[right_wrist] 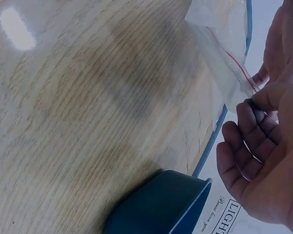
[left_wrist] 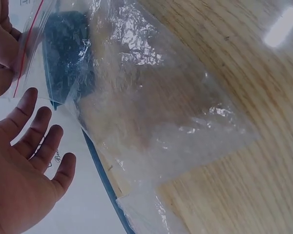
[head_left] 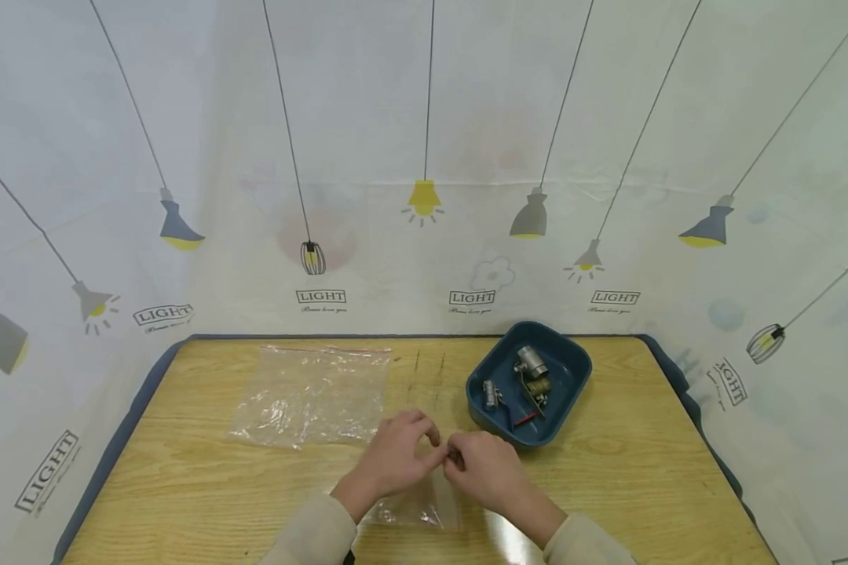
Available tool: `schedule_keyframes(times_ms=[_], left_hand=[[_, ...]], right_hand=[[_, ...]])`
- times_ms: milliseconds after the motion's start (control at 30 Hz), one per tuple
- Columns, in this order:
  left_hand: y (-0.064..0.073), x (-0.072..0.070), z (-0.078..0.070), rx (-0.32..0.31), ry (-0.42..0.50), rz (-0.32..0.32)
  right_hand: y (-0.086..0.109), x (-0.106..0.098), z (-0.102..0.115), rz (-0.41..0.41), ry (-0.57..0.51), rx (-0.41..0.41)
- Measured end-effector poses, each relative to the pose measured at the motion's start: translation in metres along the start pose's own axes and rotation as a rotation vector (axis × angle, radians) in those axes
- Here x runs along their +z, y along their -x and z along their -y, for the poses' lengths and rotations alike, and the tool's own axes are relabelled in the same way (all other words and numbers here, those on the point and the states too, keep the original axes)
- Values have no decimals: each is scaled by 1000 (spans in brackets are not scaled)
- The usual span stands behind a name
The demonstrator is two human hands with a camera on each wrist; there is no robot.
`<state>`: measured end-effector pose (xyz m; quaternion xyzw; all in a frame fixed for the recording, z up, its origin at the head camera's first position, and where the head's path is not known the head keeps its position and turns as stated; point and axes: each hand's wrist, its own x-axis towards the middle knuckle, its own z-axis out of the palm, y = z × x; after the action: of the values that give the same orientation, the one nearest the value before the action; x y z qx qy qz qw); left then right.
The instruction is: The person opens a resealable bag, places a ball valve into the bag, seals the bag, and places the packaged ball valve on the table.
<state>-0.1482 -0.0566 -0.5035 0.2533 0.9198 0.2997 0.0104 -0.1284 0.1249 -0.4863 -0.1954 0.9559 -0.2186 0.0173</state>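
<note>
Pale sleeves (head_left: 314, 534) sit closest, leading to two hands that meet above the wooden table (head_left: 643, 439). The right hand (head_left: 491, 471) pinches the red-striped edge of a clear zip bag (left_wrist: 136, 97), which extends between the forearms; the left hand (head_left: 399, 455) has loosely spread fingers, its thumb reaching the right hand's fingertips. Another clear bag (head_left: 318, 400) lies flat beyond the left hand. Just past the right hand stands a blue tub (head_left: 568, 377) containing a silver cylinder (head_left: 533, 362), a brass fitting (head_left: 539, 386) and a smaller metal fitting (head_left: 491, 395).
</note>
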Motion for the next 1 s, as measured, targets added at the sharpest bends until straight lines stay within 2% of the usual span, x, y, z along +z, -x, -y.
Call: schedule_keyframes(times_ms=[300, 533, 733, 1000], left_hand=[[-1, 2, 0, -28, -52, 10], [-2, 5, -5, -40, -32, -16], [-1, 6, -9, -67, -4, -19], [-1, 4, -9, -39, 4, 15]], right_hand=[[0, 3, 2, -23, 18, -27], [1, 2, 2, -41, 38, -28], [1, 3, 1, -17, 24, -3], [2, 4, 1, -10, -1, -52]])
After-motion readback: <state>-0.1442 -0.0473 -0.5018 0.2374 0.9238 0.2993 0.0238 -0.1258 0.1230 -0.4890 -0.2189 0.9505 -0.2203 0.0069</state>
